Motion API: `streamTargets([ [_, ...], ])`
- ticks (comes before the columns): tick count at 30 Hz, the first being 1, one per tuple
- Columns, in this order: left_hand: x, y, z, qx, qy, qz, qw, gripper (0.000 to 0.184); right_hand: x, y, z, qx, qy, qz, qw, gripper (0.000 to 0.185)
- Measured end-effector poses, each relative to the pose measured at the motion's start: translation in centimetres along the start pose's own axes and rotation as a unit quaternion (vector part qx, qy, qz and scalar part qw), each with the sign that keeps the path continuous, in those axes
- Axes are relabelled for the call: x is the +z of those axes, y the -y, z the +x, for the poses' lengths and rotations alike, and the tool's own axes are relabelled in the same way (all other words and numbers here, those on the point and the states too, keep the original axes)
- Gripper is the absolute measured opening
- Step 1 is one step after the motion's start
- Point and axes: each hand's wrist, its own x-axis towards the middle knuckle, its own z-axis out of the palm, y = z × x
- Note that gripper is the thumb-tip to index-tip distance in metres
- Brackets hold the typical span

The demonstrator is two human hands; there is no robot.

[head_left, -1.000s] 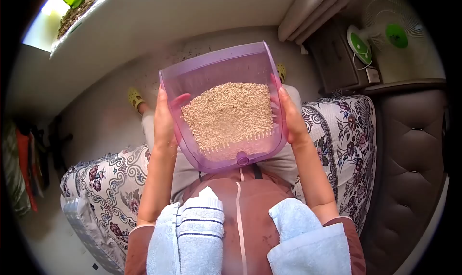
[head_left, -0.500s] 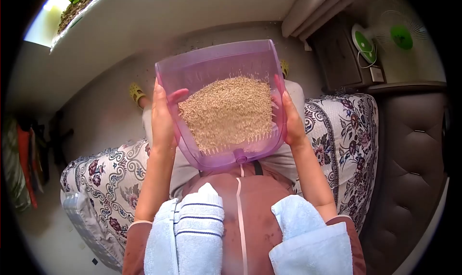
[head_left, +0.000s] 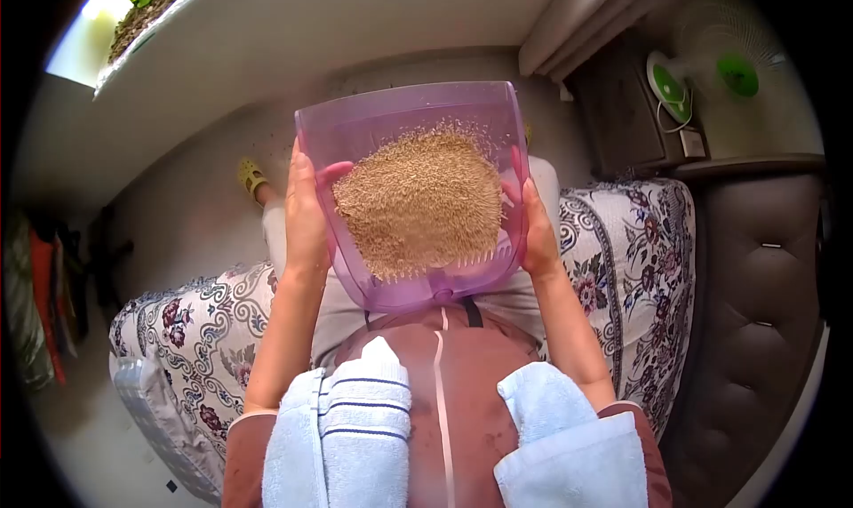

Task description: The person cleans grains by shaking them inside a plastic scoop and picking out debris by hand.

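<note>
Between my two hands is a see-through purple plastic dustpan [head_left: 404, 104], its wide flat edge facing away from me and its round socket near my jacket. A heap of straw-coloured grain [head_left: 418, 197] fills its middle, with loose grains scattered toward the far right. Small comb teeth show at the near side. My left hand [head_left: 306, 215] grips the left wall, its thumb outside and fingertips showing pink through the plastic. On the opposite wall my right hand [head_left: 538, 232] is closed in the same way, its fingers partly hidden behind the plastic.
I sit on a bed with a patterned cover [head_left: 635, 241]. Blue towels [head_left: 364, 419] lie over my jacket. At the right are a dark padded headboard [head_left: 760, 321], a nightstand [head_left: 613, 104] and a green-centred fan [head_left: 737, 74]. A windowsill holds brown bits at upper left.
The dustpan has shifted slightly right, and its far edge sits a little lower in view. The grain heap has spread and loosened, with grains scattered at its far side. Both hands keep their hold.
</note>
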Motion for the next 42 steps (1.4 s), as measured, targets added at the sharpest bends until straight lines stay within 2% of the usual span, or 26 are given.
streamTargets([
  [3, -0.8, 2.3, 0.2, -0.055, -0.008, -0.046, 0.997, 0.052, -0.7, 0.7, 0.7, 0.031, -0.010, -0.053, 0.998, 0.058],
  [4, -0.9, 2.6, -0.2, -0.077, -0.021, -0.079, 0.994, 0.052, -0.2, 1.6, 1.1, 0.021, -0.005, -0.019, 1.000, 0.052],
  [6, -1.5, 3.1, -0.4, -0.104, -0.046, -0.114, 0.987, 0.052, 0.6, 4.0, 2.1, -0.007, 0.004, -0.092, 0.996, 0.051],
  [7, -1.4, 2.0, -0.9, -0.084, -0.032, -0.131, 0.987, 0.053, 1.7, 5.5, 2.2, -0.016, 0.007, -0.128, 0.992, 0.051],
  [9, -0.8, -1.0, -2.2, -0.049, -0.010, -0.170, 0.984, 0.054, 5.5, 10.1, 0.1, -0.097, 0.074, -0.183, 0.976, 0.052],
  [10, 0.1, -2.6, -2.8, -0.015, -0.047, -0.160, 0.986, 0.055, 6.8, 11.5, -0.5, -0.136, 0.107, -0.208, 0.963, 0.053],
  [11, 0.9, -4.2, -3.4, 0.007, -0.050, -0.164, 0.985, 0.053, 6.2, 10.7, 0.0, -0.117, 0.112, -0.138, 0.977, 0.054],
  [13, 0.1, -4.3, -2.8, 0.042, -0.003, -0.085, 0.995, 0.053, 3.2, 6.1, 1.4, -0.079, 0.120, 0.004, 0.990, 0.055],
  [14, -0.2, -3.5, -2.2, 0.051, -0.008, -0.054, 0.997, 0.052, 0.8, 2.0, 2.6, -0.108, 0.056, -0.044, 0.992, 0.054],
  [15, -0.4, -2.1, -1.3, 0.062, -0.015, -0.024, 0.998, 0.052, 1.1, 1.0, 1.8, -0.102, 0.038, -0.033, 0.993, 0.054],
  [17, -0.8, -0.7, -1.0, 0.049, -0.024, 0.016, 0.998, 0.053, 0.7, 0.4, 0.9, -0.011, 0.073, 0.015, 0.997, 0.059],
  [20, -1.9, 0.7, -0.8, 0.015, -0.012, 0.048, 0.999, 0.053, 0.0, -0.1, 1.1, 0.026, 0.037, -0.045, 0.998, 0.058],
  [22, -1.9, 1.1, -0.9, -0.029, -0.037, -0.014, 0.999, 0.053, 0.7, 1.4, 1.7, 0.018, 0.027, -0.069, 0.997, 0.054],
  [24, -3.1, 2.2, -0.6, -0.057, -0.046, -0.059, 0.996, 0.049, 1.8, 3.3, 2.1, -0.025, 0.041, -0.125, 0.991, 0.053],
  [26, -2.0, 0.1, -1.8, -0.035, -0.032, -0.123, 0.991, 0.050, 4.2, 7.1, 1.8, -0.098, 0.071, -0.212, 0.970, 0.055],
  [27, -1.2, -1.2, -2.3, -0.022, -0.025, -0.157, 0.987, 0.050, 5.0, 8.3, 1.2, -0.117, 0.086, -0.173, 0.974, 0.054],
  [29, -0.2, -3.7, -2.9, 0.026, -0.036, -0.123, 0.991, 0.054, 6.3, 9.6, -0.6, -0.151, 0.114, -0.090, 0.978, 0.053],
  [31, -0.2, -4.1, -1.9, 0.033, 0.027, -0.040, 0.998, 0.054, 3.4, 4.8, 0.6, -0.100, 0.071, -0.013, 0.992, 0.053],
  [33, -1.1, -1.6, -0.7, 0.045, 0.003, 0.004, 0.999, 0.053, 1.4, 0.6, 1.3, -0.072, 0.044, 0.064, 0.994, 0.053],
  [35, -1.5, 0.4, -0.2, 0.037, -0.010, 0.015, 0.999, 0.053, 1.0, 0.1, 0.6, -0.020, 0.050, 0.069, 0.996, 0.053],
  [36, -1.5, 0.8, -0.4, 0.003, -0.013, 0.007, 1.000, 0.053, 0.7, -0.2, 0.2, 0.004, 0.050, 0.072, 0.996, 0.053],
  [39, -1.4, 1.4, -1.0, -0.082, -0.034, -0.050, 0.995, 0.053, 0.7, 0.9, 0.6, 0.007, -0.010, -0.034, 0.999, 0.054],
  [40, -1.4, 0.9, -1.4, -0.107, -0.046, -0.068, 0.991, 0.053, 1.0, 2.0, 1.0, 0.001, 0.021, -0.046, 0.999, 0.055],
  [42, -1.9, 0.4, -1.7, -0.066, -0.009, -0.131, 0.989, 0.053, 3.9, 6.7, 0.2, -0.074, 0.064, -0.143, 0.985, 0.054],
])
